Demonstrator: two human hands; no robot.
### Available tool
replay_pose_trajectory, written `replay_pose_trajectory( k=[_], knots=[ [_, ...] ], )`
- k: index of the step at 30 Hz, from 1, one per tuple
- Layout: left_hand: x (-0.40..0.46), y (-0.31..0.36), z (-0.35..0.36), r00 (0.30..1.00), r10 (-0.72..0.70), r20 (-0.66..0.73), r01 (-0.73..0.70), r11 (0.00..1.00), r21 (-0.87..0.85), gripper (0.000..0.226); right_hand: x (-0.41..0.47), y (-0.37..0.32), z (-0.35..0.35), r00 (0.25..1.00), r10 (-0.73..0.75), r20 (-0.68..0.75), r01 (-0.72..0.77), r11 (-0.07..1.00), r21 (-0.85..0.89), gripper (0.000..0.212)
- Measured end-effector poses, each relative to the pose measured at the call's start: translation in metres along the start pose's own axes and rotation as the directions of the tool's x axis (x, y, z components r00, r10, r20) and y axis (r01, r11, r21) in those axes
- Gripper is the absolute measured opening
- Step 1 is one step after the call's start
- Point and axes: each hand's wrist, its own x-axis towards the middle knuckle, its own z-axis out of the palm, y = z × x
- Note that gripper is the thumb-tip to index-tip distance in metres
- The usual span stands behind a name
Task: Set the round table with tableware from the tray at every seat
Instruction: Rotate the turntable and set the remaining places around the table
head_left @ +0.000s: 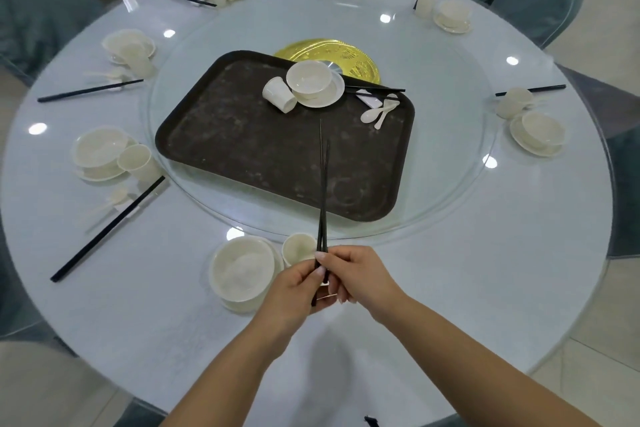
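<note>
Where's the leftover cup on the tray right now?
Head view: the cup lies tipped on the tray's far side, touching the left of the bowl and plate.

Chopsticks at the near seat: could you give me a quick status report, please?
Left hand and right hand both hold the black chopsticks, tips over the tray. Near bowl and cup placed. Nothing in the way.

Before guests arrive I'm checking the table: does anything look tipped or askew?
Yes. On the tray, one cup lies on its side against the plate. Cups at the seats seem upright, though some are blurred.
</note>
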Motion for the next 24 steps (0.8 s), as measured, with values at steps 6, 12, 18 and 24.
replay_pose_trajectory(
  k=[6,12,18,24],
  knots=[
    [-0.008,-0.009,-0.002,1.0,-0.031,0.002,0.031,0.998,0.045,0.025,-0.014,0.007,0.001,0.998,0.054,0.025,-0.055,0.998,0.02,0.033],
    [-0.013,-0.014,-0.005,0.993,-0.115,0.021,0.113,0.992,0.06,0.018,-0.012,0.006,-0.011,0.997,0.059,0.051,-0.057,0.997,-0.049,0.024],
    [-0.02,-0.021,-0.004,0.979,-0.179,0.101,0.162,0.974,0.159,0.017,0.016,-0.005,-0.026,0.976,0.051,-0.214,-0.044,0.998,0.039,0.034],
    [-0.023,-0.026,-0.002,0.974,-0.192,0.121,0.173,0.973,0.152,0.021,0.019,-0.002,-0.026,0.981,0.038,-0.192,-0.014,0.992,0.127,0.025]
  ],
)
